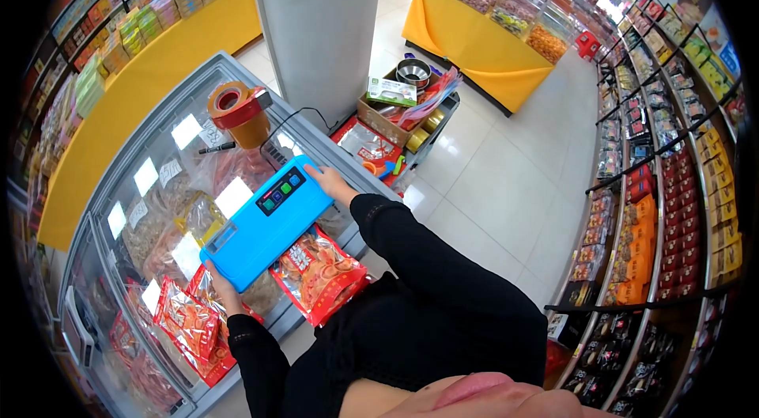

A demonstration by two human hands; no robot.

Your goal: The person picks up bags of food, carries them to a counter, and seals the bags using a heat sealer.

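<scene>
A person in black sleeves sets both hands on a blue machine (265, 230), the left hand (224, 290) at its near left corner, the right hand (334, 185) at its far right end. Fingers show along the edges; whether either grip clasps the underside cannot be told. The machine, its dark button panel (281, 189) toward the far right, is over the glass-topped surface (224, 64). A red snack bag (316, 277) meets its near edge, while other red bags (191, 329) lie to the near left. Farther off, a black pen (217, 148) lies beside brown tape rolls (249, 136) with a red dispenser (252, 110). A loaded carton (378, 119) sits beyond the surface, near a pale pillar (324, 22).
</scene>
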